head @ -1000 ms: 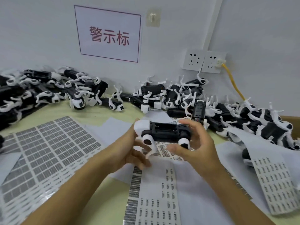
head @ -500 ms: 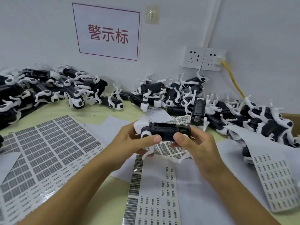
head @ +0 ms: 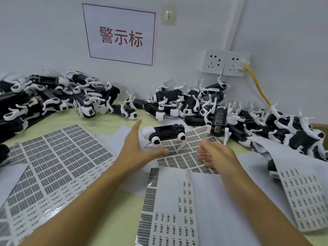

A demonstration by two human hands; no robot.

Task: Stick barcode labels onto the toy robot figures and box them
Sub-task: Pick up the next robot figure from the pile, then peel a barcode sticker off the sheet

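A black-and-white toy robot dog [head: 166, 133] stands on its thin white legs on a barcode label sheet [head: 188, 157] at the table's middle. My left hand [head: 137, 148] is just left of it, fingers straight, thumb stretched toward its front leg, holding nothing. My right hand [head: 213, 156] hovers over the same sheet to the robot's right, fingers loose and blurred, empty. Another robot [head: 219, 121] stands upright a little behind and right of it.
Heaps of black-and-white robots lie along the wall at the left [head: 53, 98], middle [head: 186, 102] and right [head: 292, 130]. Label sheets cover the table at the left [head: 53, 166], front [head: 168, 210] and right [head: 301, 197]. A yellow cable [head: 257, 86] hangs from a wall socket.
Both hands held the robot dog in the air before. Now it stands on the label sheet and both hands have let go and drawn apart.
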